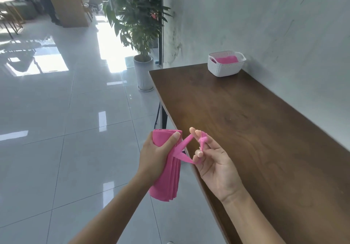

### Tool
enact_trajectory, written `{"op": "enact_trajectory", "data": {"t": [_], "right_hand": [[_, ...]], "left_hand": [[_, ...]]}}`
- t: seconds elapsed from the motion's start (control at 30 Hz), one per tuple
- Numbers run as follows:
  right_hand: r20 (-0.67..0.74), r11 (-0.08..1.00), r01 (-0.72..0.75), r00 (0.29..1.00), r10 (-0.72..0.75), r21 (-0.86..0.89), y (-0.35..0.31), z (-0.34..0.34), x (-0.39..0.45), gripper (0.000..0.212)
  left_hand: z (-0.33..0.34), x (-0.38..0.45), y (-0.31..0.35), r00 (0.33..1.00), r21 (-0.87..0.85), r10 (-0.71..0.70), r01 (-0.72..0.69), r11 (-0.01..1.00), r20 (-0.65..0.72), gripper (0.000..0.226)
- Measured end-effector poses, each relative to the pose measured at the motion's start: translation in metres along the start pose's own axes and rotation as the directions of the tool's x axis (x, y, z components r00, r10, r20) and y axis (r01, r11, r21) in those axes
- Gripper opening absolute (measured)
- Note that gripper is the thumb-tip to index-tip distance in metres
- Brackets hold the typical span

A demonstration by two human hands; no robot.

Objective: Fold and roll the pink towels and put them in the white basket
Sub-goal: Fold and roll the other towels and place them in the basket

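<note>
Desk (255,130) of dark wood along the wall, white basket (225,63) at its far corner with a pink towel inside, your left hand (157,154) gripping the pink towels (166,177) off the near left edge, your right hand (212,158) pinching one stretched pink corner.

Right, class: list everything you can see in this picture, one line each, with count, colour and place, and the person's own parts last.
Towel stack: one, pink, held off the table's near left edge.
Strip: one, pink, pulled from the stack.
Basket: one, white, far end of table.
Towel: one seen, pink, in the basket.
Table: one, dark brown, against the wall.
Plant: one, green, white pot, on the floor.
Left hand: grips the stack.
Right hand: pinches the strip.
</note>
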State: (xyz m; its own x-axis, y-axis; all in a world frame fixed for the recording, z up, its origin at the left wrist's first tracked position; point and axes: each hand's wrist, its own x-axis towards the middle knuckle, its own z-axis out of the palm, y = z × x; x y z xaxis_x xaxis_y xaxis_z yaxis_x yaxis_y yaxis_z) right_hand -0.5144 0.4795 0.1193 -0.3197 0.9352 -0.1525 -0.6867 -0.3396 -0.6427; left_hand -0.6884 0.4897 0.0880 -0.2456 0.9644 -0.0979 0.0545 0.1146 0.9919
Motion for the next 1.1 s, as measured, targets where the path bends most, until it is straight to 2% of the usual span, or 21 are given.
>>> {"op": "enact_trajectory", "data": {"t": [0.07, 0.13, 0.23, 0.3, 0.37, 0.5, 0.57, 0.63, 0.7, 0.77, 0.83, 0.93, 1.0, 1.1], "right_hand": [[0.042, 0.999, -0.020, 0.999, 0.021, -0.034, -0.001, 0.002, 0.019, 0.033], [0.078, 0.979, 0.003, 0.997, 0.013, -0.205, -0.003, 0.003, 0.035, 0.030], [0.070, 0.790, 0.127, 0.992, -0.106, -0.600, -0.002, 0.011, 0.056, 0.020], [0.058, 0.659, 0.182, 0.977, -0.205, -0.730, 0.002, 0.019, 0.070, 0.019], [0.041, 0.581, 0.213, 0.955, -0.294, -0.785, 0.007, 0.024, 0.084, 0.010], [-0.080, 0.561, 0.202, 0.896, -0.438, -0.803, 0.022, 0.030, 0.108, 0.012], [-0.177, 0.586, 0.181, 0.847, -0.500, -0.790, 0.030, 0.036, 0.120, 0.012], [-0.317, 0.658, 0.132, 0.795, -0.517, -0.742, 0.036, 0.043, 0.134, 0.012], [-0.462, 0.744, 0.021, 0.772, -0.436, -0.668, 0.039, 0.049, 0.149, 0.027], [-0.551, 0.873, -0.043, 0.791, -0.268, -0.487, 0.044, 0.056, 0.161, 0.032], [-0.550, 0.972, 0.000, 0.824, -0.134, -0.237, 0.051, 0.069, 0.173, 0.028], [-0.532, 0.994, 0.103, 0.841, -0.104, -0.032, 0.062, 0.090, 0.195, 0.034], [-0.526, 0.985, 0.172, 0.838, -0.144, 0.005, 0.070, 0.104, 0.209, 0.039], [-0.497, 0.973, 0.225, 0.840, -0.218, -0.047, 0.083, 0.119, 0.226, 0.048]], "left_hand": [[-0.008, 0.017, 0.003, 0.999, 0.003, -0.024, 0.025, 1.000, -0.025, 0.035], [-0.019, 0.033, 0.005, 0.998, 0.014, -0.037, 0.038, 0.999, -0.053, 0.042], [-0.035, 0.052, 0.002, 0.997, 0.074, -0.012, 0.018, 0.997, -0.080, 0.047], [-0.042, 0.060, 0.002, 0.996, 0.088, -0.013, 0.021, 0.996, -0.090, 0.054], [-0.046, 0.069, 0.003, 0.995, 0.067, -0.027, 0.033, 0.997, -0.098, 0.053], [-0.053, 0.093, 0.004, 0.995, 0.032, -0.033, 0.036, 0.999, -0.090, 0.055], [-0.055, 0.107, 0.005, 0.997, 0.074, 0.001, 0.004, 0.997, -0.076, 0.055], [-0.058, 0.121, 0.006, 0.998, 0.076, 0.028, -0.023, 0.997, -0.063, 0.053], [-0.065, 0.137, 0.006, 0.998, 0.062, 0.041, -0.038, 0.997, -0.054, 0.050], [-0.077, 0.157, 0.006, 0.998, 0.077, 0.053, -0.050, 0.996, -0.037, 0.049], [-0.090, 0.176, 0.009, 0.998, 0.086, 0.069, -0.069, 0.994, -0.001, 0.049], [-0.107, 0.203, 0.013, 0.994, 0.078, 0.090, -0.095, 0.992, 0.068, 0.050], [-0.117, 0.220, 0.013, 0.988, 0.071, 0.101, -0.109, 0.991, 0.114, 0.050], [-0.131, 0.243, 0.012, 0.976, 0.052, 0.112, -0.124, 0.991, 0.186, 0.050]]}}
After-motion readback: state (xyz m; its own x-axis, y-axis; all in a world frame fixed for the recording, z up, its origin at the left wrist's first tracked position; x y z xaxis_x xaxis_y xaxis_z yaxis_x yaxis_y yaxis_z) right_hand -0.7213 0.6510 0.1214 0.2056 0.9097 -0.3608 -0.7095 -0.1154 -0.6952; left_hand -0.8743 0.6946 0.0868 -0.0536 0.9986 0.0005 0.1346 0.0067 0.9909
